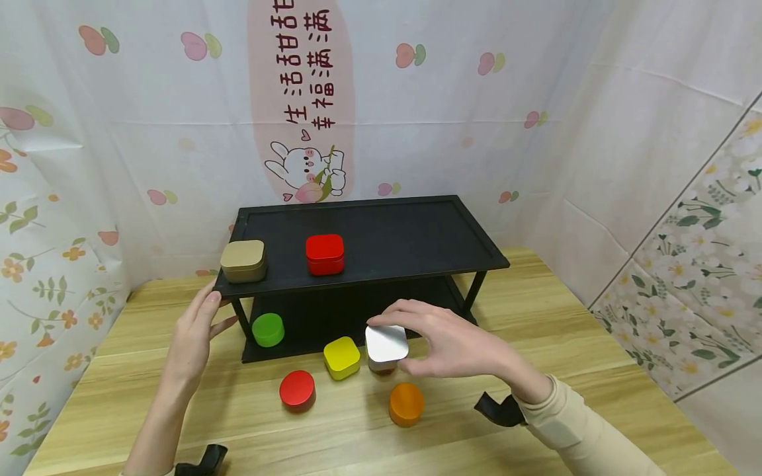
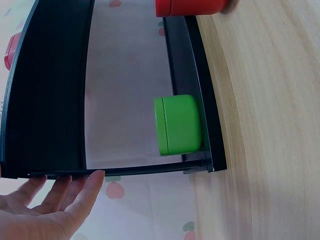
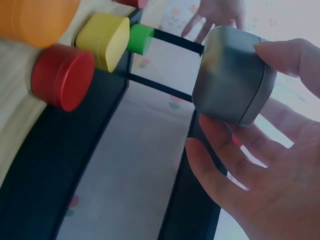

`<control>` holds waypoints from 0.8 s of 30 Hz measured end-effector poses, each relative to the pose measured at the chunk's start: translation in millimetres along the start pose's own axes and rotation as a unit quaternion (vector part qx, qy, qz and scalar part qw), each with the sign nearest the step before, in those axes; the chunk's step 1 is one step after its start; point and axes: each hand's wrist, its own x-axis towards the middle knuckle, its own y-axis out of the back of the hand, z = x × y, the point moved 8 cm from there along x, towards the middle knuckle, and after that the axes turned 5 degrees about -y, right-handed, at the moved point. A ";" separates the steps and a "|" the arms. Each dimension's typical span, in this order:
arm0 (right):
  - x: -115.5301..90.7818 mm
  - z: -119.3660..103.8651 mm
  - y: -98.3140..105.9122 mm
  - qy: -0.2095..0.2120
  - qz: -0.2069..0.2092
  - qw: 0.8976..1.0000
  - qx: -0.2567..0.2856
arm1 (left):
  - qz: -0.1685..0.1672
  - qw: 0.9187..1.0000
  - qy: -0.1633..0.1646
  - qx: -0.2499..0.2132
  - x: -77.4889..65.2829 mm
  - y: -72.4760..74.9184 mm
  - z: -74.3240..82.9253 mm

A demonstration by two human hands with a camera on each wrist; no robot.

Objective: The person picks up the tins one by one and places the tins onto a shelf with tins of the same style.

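Left hand (image 1: 192,337): fingers extended, tips touching the left end of the black rack (image 1: 381,241). Silver tin (image 1: 385,342): clear of the table (image 1: 536,317), pinched between the right hand's (image 1: 442,338) thumb and fingers. Judged step: moving this tin; next move calls for steady grip, clearance from the rack. Red tin (image 3: 62,77) mostly hidden beneath it in head view.

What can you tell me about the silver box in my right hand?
The silver box has rounded corners and a smooth, metallic-looking surface. A thin seam sets off what looks like its closed lid, facing up. The right hand grips it between thumb and fingers, holding it in the air by the front of the black shelf.
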 end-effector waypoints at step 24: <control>7.8 19.8 52.6 0.010 0.009 0.997 0.073 | 0.000 1.000 0.006 0.021 0.0 0.4 0.6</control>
